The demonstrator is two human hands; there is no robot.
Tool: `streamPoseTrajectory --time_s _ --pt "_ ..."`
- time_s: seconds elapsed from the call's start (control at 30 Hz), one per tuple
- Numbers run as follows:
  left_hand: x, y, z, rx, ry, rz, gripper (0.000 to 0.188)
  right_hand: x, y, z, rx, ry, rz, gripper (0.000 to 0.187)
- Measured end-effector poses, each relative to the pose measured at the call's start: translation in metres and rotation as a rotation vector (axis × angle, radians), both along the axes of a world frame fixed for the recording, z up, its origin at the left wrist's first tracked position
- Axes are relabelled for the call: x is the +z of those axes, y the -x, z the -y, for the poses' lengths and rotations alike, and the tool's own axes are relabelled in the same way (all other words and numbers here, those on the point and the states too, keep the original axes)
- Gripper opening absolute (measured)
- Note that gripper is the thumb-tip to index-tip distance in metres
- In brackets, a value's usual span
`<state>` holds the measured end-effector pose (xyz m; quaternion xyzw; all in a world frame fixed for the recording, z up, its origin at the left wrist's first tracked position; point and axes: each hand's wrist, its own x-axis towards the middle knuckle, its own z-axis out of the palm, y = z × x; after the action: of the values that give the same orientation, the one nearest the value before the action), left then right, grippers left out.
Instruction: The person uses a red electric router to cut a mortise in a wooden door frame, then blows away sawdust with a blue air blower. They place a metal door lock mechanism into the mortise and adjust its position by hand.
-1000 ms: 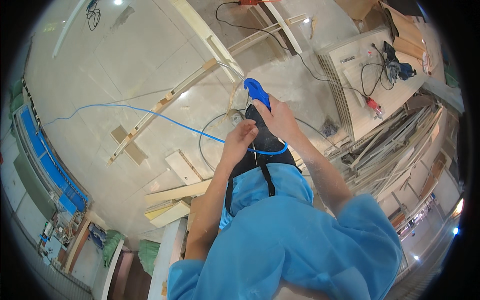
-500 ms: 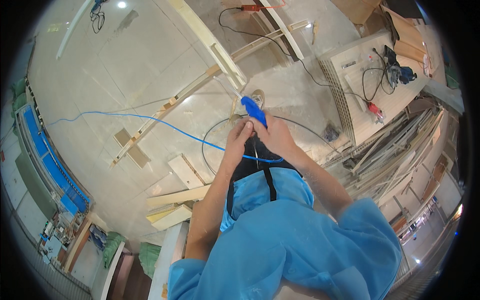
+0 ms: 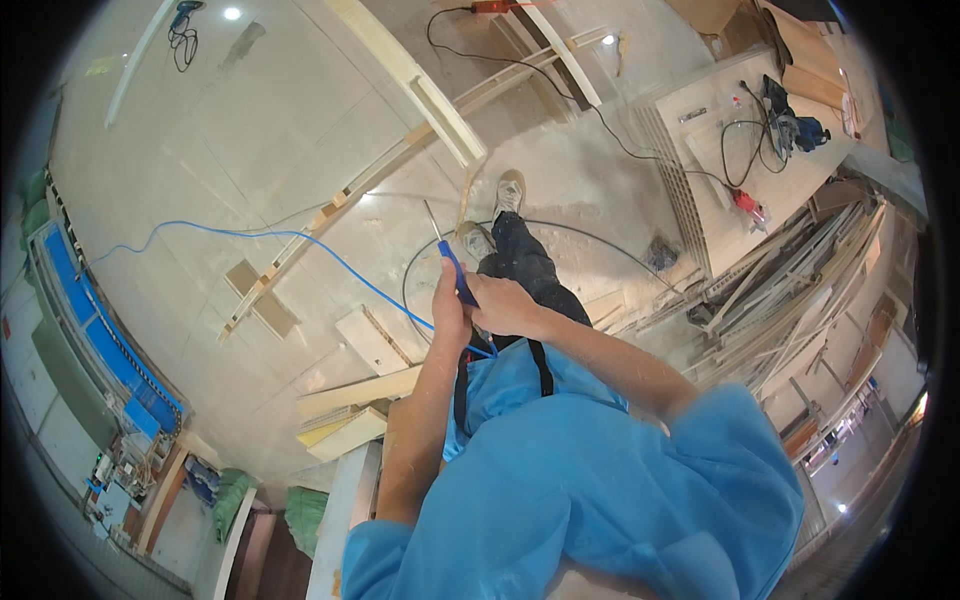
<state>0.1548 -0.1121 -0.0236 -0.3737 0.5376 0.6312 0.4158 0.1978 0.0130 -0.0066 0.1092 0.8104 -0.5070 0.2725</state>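
The person stands with both hands brought together over their shoes (image 3: 492, 215). The left hand (image 3: 450, 305) and right hand (image 3: 505, 305) close side by side around a blue-handled screwdriver (image 3: 452, 268), its thin metal shaft pointing away from the body. A blue cable (image 3: 300, 240) runs from the hands leftward across the floor (image 3: 250, 130). Wooden offcuts (image 3: 355, 400) lie left of the hands.

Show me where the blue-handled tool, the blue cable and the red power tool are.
blue-handled tool (image 3: 456, 278): head view, on its blue handle between the hands.
blue cable (image 3: 300, 238): head view, on its run across the floor.
red power tool (image 3: 748, 205): head view, on its red body.
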Motion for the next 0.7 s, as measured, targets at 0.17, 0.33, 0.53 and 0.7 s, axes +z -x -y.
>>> streamPoseTrajectory --time_s 0.17,0.33,0.53,0.7 --pt "-0.017 0.006 0.018 -0.182 -0.089 0.053 0.056 -0.026 0.0 0.021 -0.088 0.013 0.175 0.036" --pt "-0.008 -0.016 0.032 -0.46 0.144 -0.064 0.067 -0.076 0.008 0.028 -0.31 0.208 0.352 0.033" --pt "-0.026 -0.045 0.073 -0.567 -0.058 0.108 0.06 -0.146 0.023 0.03 -0.494 0.493 0.571 0.033" --pt "-0.095 -0.04 0.1 -0.646 0.128 -0.015 0.031 -0.178 -0.002 0.043 -0.225 -0.031 0.112 0.04"
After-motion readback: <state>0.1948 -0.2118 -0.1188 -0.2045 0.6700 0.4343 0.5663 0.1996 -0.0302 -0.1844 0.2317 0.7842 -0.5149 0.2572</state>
